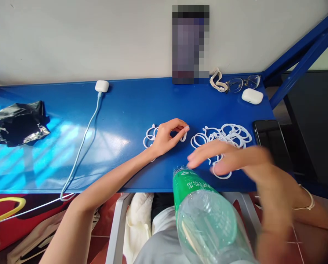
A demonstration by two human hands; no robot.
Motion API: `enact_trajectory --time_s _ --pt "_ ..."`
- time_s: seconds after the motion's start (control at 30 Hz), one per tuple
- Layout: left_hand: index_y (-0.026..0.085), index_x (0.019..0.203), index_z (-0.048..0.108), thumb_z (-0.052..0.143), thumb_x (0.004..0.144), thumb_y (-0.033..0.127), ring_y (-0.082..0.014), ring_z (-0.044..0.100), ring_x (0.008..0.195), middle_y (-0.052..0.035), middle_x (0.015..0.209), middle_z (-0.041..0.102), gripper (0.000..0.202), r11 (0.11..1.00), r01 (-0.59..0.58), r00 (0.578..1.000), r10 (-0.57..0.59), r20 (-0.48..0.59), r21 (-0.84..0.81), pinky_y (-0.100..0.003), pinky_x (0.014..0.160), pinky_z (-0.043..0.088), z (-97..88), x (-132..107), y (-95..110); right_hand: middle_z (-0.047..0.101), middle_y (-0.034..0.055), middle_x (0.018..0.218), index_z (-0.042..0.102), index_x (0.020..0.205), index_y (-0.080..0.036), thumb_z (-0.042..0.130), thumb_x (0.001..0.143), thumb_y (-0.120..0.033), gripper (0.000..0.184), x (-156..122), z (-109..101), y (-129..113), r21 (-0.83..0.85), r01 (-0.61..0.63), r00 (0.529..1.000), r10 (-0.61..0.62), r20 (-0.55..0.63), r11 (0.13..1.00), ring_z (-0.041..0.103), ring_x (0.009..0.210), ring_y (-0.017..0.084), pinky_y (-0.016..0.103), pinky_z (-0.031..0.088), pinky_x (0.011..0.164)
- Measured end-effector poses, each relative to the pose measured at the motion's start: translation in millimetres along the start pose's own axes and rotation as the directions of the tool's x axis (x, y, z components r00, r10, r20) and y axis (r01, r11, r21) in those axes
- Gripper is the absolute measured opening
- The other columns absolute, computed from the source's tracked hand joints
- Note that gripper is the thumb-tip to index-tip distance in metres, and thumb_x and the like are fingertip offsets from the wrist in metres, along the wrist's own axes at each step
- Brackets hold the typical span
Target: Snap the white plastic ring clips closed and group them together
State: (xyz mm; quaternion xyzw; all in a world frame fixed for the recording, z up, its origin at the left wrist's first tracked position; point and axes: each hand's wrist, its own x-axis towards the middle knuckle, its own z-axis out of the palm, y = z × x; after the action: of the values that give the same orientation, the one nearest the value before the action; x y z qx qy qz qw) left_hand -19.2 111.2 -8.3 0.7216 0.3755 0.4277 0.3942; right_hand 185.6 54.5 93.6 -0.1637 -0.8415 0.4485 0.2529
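Note:
My left hand (pixel 168 136) rests on the blue table (pixel 120 121), fingers curled in a pinch around a small white plastic ring at a little pile of white rings (pixel 150 136). My right hand (pixel 235 161) hovers blurred above a larger heap of white rings (pixel 224 136), fingers stretched out and apart, holding nothing. One ring (pixel 221 175) lies just under its thumb. A clear plastic bottle (pixel 205 216) with a green label lies in my lap, pointing at the table's near edge.
A white charger (pixel 102 86) with a pale blue cable (pixel 81 146) crosses the table's left half. Crumpled black foil (pixel 17 123) sits far left. Glasses (pixel 242 83), an earbud case (pixel 252 96), a watch strap (pixel 217 81) and a dark phone (pixel 268 137) lie at the right.

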Motion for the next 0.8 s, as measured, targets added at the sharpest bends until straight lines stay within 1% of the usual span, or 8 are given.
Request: enact_trajectory --time_s 0.07,0.1,0.17,0.23,0.33,0.47,0.63,0.8 --pt "0.014 0.087 0.065 0.056 0.090 0.034 -0.0142 0.064 0.074 -0.0064 0.085 0.067 0.023 1.000 0.002 1.000 -0.002 0.004 -0.009 -0.023 0.067 0.054 0.1 0 -1 0.044 0.0128 0.133 0.027 0.136 -0.019 0.060 0.086 -0.048 0.066 8 12 10 0.173 0.103 0.993 -0.111 0.033 0.979 0.043 0.125 0.025 0.041 0.039 0.103" --pt "0.014 0.087 0.065 0.056 0.090 0.035 -0.0145 0.064 0.076 -0.0066 0.086 0.067 0.023 1.000 0.003 1.000 -0.002 0.007 -0.014 -0.023 0.067 0.054 0.3 0 -1 0.044 0.0127 0.133 0.026 0.137 -0.020 0.060 0.087 -0.045 0.065 10 19 15 0.193 0.110 0.991 -0.123 0.059 0.975 0.042 0.126 0.024 0.042 0.038 0.104" --pt "0.014 0.087 0.065 0.056 0.090 0.034 -0.0147 0.064 0.077 -0.0068 0.087 0.066 0.022 1.000 0.005 1.000 -0.005 0.010 -0.023 -0.023 0.067 0.054 0.5 -1 -3 0.049 0.0134 0.127 0.028 0.136 -0.019 0.057 0.090 -0.043 0.059 13 32 23 0.205 0.159 0.979 -0.181 0.091 0.966 0.048 0.120 0.023 0.042 0.040 0.100" --pt "0.014 0.087 0.064 0.056 0.090 0.034 -0.0145 0.064 0.077 -0.0068 0.088 0.066 0.021 0.999 0.007 1.000 -0.007 0.010 -0.033 -0.023 0.067 0.054 0.8 -1 -4 0.053 0.0141 0.121 0.031 0.134 -0.017 0.054 0.092 -0.046 0.056 13 40 26 0.214 0.205 0.969 -0.229 0.093 0.955 0.051 0.114 0.022 0.040 0.042 0.097" --pt "0.015 0.088 0.064 0.056 0.090 0.033 -0.0139 0.064 0.075 -0.0066 0.088 0.066 0.020 0.999 0.010 1.000 -0.010 0.011 -0.038 -0.023 0.067 0.053 1.0 0 -4 0.055 0.0144 0.115 0.035 0.131 -0.014 0.051 0.092 -0.052 0.057 14 46 24 0.206 0.250 0.954 -0.277 0.112 0.946 0.053 0.111 0.021 0.037 0.043 0.094" --pt "0.014 0.088 0.064 0.055 0.090 0.032 -0.0131 0.063 0.071 -0.0066 0.086 0.066 0.020 0.998 0.021 1.000 -0.021 0.008 -0.063 -0.023 0.066 0.054 0.7 1 -3 0.056 0.0144 0.110 0.036 0.130 -0.011 0.049 0.090 -0.058 0.062 14 49 18 0.173 0.258 0.951 -0.282 0.127 0.950 0.054 0.109 0.021 0.035 0.044 0.093" --pt "0.015 0.088 0.064 0.057 0.089 0.033 -0.0132 0.064 0.072 -0.0063 0.088 0.066 0.020 0.997 0.042 0.999 -0.042 0.001 -0.066 -0.023 0.068 0.054 0.2 0 -4 0.057 0.0138 0.109 0.038 0.129 -0.014 0.051 0.090 -0.057 0.059 13 52 19 0.160 0.229 0.953 -0.254 0.162 0.960 0.054 0.109 0.021 0.035 0.044 0.093" --pt "0.015 0.088 0.064 0.056 0.090 0.033 -0.0132 0.064 0.073 -0.0061 0.088 0.066 0.019 0.996 0.054 0.999 -0.055 -0.001 -0.068 -0.023 0.068 0.055 0.5 0 -4 0.057 0.0130 0.109 0.036 0.130 -0.015 0.051 0.089 -0.059 0.061 14 51 23 0.148 0.251 0.958 -0.267 0.103 0.957 0.055 0.107 0.020 0.034 0.044 0.091"
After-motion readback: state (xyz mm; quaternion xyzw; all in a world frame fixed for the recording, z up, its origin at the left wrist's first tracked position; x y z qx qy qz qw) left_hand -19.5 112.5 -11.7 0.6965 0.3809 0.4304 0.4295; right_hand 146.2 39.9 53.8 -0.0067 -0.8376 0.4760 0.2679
